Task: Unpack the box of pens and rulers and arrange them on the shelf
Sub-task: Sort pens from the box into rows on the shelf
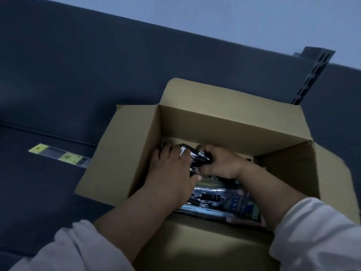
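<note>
Pens: bundle of slim dark pens (197,156), held between your hands.
Right hand (220,163): fingers curled round the bundle.
Left hand (172,173): fingers fairly straight, pressed against its other side.
Box: open brown cardboard carton (195,118), around both hands.
Beneath hands: glossy plastic packets (211,198), still unpacked.
Shelf: dark blue board (58,98); one long yellow-labelled packet (58,155) lies left of your left hand.
Progress: early, most stock remains.

Head cam, close, down into box (224,122)
</note>
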The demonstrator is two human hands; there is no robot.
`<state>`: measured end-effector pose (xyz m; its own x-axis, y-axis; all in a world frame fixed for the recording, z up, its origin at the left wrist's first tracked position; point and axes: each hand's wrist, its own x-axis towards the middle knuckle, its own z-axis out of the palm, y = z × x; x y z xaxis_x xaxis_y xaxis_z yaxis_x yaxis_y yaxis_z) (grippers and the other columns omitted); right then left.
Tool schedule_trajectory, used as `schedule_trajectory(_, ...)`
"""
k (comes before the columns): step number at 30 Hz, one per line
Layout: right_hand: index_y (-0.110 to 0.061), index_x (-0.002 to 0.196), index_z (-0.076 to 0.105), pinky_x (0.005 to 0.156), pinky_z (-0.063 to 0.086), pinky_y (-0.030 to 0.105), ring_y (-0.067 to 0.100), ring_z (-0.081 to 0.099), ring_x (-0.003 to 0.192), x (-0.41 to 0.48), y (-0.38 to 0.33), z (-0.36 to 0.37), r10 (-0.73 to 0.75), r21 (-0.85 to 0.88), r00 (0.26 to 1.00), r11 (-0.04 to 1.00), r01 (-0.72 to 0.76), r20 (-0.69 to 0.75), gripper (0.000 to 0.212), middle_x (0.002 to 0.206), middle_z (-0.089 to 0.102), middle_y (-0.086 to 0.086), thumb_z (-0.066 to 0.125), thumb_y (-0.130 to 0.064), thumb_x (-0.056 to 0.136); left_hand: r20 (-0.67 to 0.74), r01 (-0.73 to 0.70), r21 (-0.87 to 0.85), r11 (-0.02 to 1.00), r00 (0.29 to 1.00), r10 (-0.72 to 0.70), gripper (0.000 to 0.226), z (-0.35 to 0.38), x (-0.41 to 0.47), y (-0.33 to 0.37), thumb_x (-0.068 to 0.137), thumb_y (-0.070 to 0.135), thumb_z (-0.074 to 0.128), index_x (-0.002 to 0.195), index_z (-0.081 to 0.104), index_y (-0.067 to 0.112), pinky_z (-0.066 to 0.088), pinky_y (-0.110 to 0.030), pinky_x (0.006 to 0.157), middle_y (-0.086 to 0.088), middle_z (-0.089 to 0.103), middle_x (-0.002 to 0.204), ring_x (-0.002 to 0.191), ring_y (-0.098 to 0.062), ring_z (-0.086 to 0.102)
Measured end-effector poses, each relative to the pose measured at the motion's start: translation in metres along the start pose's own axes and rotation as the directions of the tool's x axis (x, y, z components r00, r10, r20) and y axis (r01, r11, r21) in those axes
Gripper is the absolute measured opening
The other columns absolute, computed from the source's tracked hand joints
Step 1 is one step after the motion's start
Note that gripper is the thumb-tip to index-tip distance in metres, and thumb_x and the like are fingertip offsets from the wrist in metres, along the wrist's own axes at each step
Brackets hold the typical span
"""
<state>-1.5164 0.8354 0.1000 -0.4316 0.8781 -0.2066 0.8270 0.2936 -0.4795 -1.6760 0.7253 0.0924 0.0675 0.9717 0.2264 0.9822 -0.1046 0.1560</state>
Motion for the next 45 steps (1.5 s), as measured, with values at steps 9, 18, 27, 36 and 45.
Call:
schedule_trajectory(9,-0.028,0.147,0.031,0.094,0.041,0.023,0.017,0.051,0.119,0.002,-0.006,0.001,-0.056,-0.222,0.998,0.973,0.057,0.007,0.078,0.14,0.05,0.002,0.07,-0.041,0.081,0.014,0.046,-0.035,0.998,0.999,-0.045,0.072,0.0,0.001,-0.002,0.093,0.058,0.035,0.15,0.014,0.019,0.01,-0.044,0.114,-0.005,0.021,0.155,0.143,-0.027,0.013)
schedule_trajectory(18,-0.026,0.145,0.028,0.087,0.042,0.023,0.021,0.053,0.114,-0.006,0.002,-0.003,-0.033,-0.366,0.999,0.93,0.03,-0.001,0.088,0.134,0.051,0.004,0.076,-0.022,0.072,0.008,0.043,-0.037,0.998,0.999,-0.042,0.071,0.0,-0.002,0.0,0.092,0.06,0.037,0.148,0.02,0.02,0.012,-0.042,0.113,-0.003,0.027,0.152,0.141,-0.025,0.019)
schedule_trajectory(27,-0.021,0.095,0.058,0.068,0.049,0.028,0.019,0.061,0.075,-0.034,-0.009,-0.028,-0.14,0.015,0.961,0.989,0.148,-0.237,0.021,0.082,0.065,0.0,0.069,-0.011,0.08,-0.075,0.011,-0.085,0.996,0.997,-0.017,0.058,-0.008,-0.004,0.003,0.09,0.058,0.041,0.137,0.033,0.024,0.027,-0.039,0.106,0.001,0.044,0.136,0.125,-0.021,0.038)
schedule_trajectory(36,-0.02,0.097,0.062,0.053,0.044,0.02,0.009,0.051,0.058,-0.079,-0.023,-0.03,-0.16,0.455,0.985,0.873,0.174,-0.068,0.018,0.071,0.064,-0.004,0.053,-0.004,0.094,-0.062,-0.009,-0.264,0.964,0.998,-0.007,0.049,-0.018,-0.003,0.016,0.09,0.051,0.05,0.131,0.045,0.025,0.042,-0.039,0.096,0.002,0.055,0.126,0.114,-0.02,0.05)
schedule_trajectory(45,-0.017,0.103,0.063,0.051,0.043,0.021,0.009,0.052,0.059,-0.11,-0.031,-0.044,-0.171,0.701,0.978,0.684,0.202,-0.116,0.022,0.078,0.065,0.001,0.05,-0.001,0.094,0.27,0.283,-0.901,0.328,0.959,-0.085,0.037,-0.04,0.003,0.039,0.09,0.011,0.055,0.125,0.056,0.021,0.046,-0.024,0.076,0.001,0.061,0.119,0.099,-0.012,0.058)
